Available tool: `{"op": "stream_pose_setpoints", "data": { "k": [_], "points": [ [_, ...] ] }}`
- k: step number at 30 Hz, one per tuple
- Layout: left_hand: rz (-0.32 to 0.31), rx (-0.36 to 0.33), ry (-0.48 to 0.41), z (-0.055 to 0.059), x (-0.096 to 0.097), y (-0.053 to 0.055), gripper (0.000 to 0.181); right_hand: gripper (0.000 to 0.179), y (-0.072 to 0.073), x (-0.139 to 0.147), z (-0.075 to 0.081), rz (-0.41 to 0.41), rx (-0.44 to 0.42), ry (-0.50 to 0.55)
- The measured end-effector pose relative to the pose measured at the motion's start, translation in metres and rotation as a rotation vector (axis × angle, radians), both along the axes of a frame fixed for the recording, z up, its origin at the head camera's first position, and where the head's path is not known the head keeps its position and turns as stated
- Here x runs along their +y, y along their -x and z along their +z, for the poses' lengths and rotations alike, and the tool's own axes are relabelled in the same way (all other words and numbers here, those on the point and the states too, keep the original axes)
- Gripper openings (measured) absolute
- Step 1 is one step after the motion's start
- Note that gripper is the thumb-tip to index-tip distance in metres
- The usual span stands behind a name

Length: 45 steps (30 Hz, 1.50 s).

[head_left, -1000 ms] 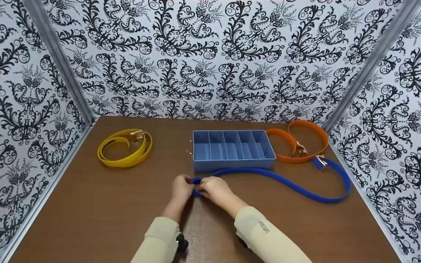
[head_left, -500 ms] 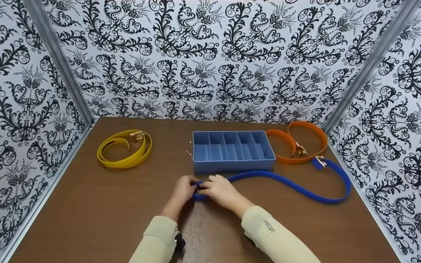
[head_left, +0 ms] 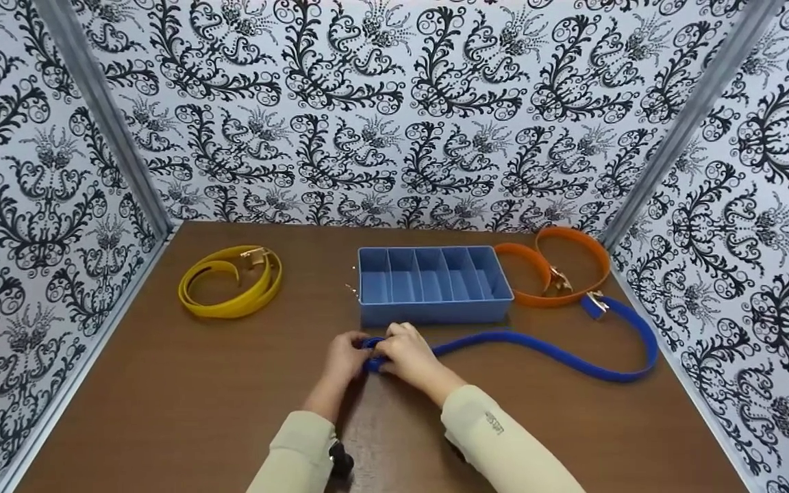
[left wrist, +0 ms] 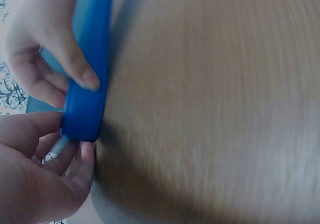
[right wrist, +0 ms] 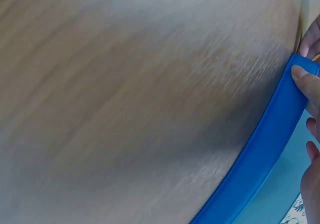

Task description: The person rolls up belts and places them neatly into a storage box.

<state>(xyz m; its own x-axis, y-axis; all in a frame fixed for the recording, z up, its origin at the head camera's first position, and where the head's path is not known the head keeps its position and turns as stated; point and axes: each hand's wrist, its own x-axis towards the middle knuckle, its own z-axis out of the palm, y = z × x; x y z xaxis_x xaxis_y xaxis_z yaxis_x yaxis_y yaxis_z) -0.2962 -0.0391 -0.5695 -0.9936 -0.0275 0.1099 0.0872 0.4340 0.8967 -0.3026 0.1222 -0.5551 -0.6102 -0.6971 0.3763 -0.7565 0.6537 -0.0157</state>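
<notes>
A blue belt (head_left: 545, 350) lies partly along the table, with its near end wound into a small coil (left wrist: 82, 116) between both hands. My left hand (head_left: 346, 357) holds the coil from its left side, thumb and fingers at its edges in the left wrist view. With thumb and fingers, my right hand (head_left: 409, 352) pinches the coil's right side, the thumb (right wrist: 302, 75) pressed on the strap's outer face. From there the strap runs right and curves back to its gold buckle (head_left: 598, 301). The inside of the coil is mostly hidden by the fingers.
Just behind the hands stands a blue-grey box (head_left: 435, 311) with several compartments. An orange belt (head_left: 576, 298) lies loosely looped to its right, and a coiled yellow belt (head_left: 230, 307) sits at the left. Patterned walls (head_left: 394, 137) enclose the table.
The blue strap near the box has shifted forward, away from the box's front, and lies flatter. My right hand's fingers have changed position on the coil. The buckle end stays put.
</notes>
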Motion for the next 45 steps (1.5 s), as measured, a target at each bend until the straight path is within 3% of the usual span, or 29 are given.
{"op": "stream_pose_setpoints", "data": {
  "k": [3,7,12,16,20,26,30,33,39,45],
  "points": [
    [0.060,-0.013,-0.029,0.002,0.005,-0.001,0.021,0.017,-0.001,-0.002,0.002,-0.064,-0.060,-0.003],
    [0.088,0.008,0.026,0.005,0.009,0.001,0.017,0.020,0.000,0.000,0.004,-0.060,-0.084,-0.017],
    [0.036,0.015,0.111,0.007,0.007,0.002,0.015,0.030,0.001,0.012,0.007,0.023,-0.052,-0.084],
    [-0.013,0.027,0.141,0.010,0.003,0.002,0.014,0.036,0.001,0.023,0.009,0.160,0.047,-0.163],
    [-0.068,0.055,0.178,0.014,0.000,0.003,0.017,0.029,0.002,0.029,0.009,0.257,0.145,-0.202],
    [-0.146,0.109,0.270,0.013,-0.002,0.004,0.017,0.018,0.006,0.028,0.001,0.299,0.201,-0.129],
    [-0.170,0.138,0.228,0.007,-0.005,0.006,0.017,0.017,0.010,0.025,-0.007,0.305,0.239,-0.055],
    [-0.142,0.137,0.162,0.005,-0.005,0.008,0.013,0.018,0.012,0.022,-0.009,0.297,0.271,-0.024],
    [0.028,0.045,0.075,0.002,0.002,0.007,0.006,0.015,0.011,0.012,-0.001,0.233,0.230,-0.036],
    [0.066,0.003,0.067,0.002,0.009,0.003,0.020,0.019,0.007,0.005,0.004,0.137,0.143,-0.096]
  ]
}}
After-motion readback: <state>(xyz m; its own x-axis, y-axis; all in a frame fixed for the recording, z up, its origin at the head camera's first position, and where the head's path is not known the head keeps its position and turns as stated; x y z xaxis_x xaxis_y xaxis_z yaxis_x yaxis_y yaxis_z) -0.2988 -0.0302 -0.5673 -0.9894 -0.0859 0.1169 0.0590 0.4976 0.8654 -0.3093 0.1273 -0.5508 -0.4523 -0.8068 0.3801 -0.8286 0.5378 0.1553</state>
